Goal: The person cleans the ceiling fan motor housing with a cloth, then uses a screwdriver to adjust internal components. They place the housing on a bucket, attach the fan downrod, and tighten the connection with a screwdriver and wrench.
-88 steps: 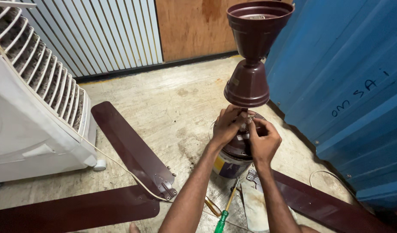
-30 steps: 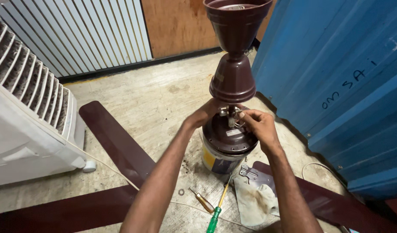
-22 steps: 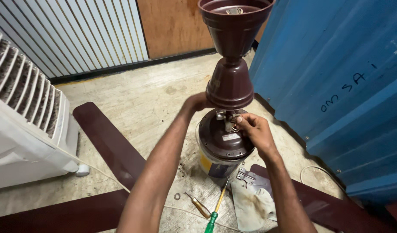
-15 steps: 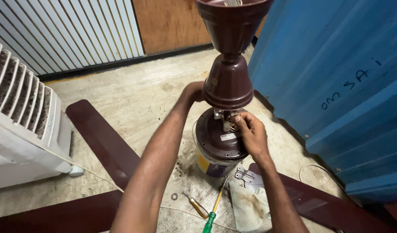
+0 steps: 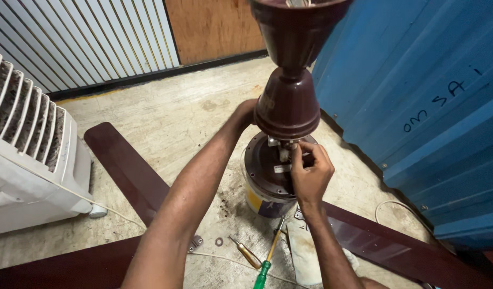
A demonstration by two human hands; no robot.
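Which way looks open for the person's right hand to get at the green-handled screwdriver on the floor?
Probably straight down: the right hand is at the fan motor's stem, the green-handled screwdriver lies below on bare floor, nothing between. It must first let go.

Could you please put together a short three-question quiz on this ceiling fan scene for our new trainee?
1. True or false: the right hand pinches the metal rod fitting just under the lower maroon cup.
2. What does the fan motor rest on? A) a paint can B) a stool C) the bare floor
3. What colour is the handle of the screwdriver on the floor?

Key: 1 true; 2 A, the paint can; 3 green. The left hand reaches behind the cup, mostly hidden.
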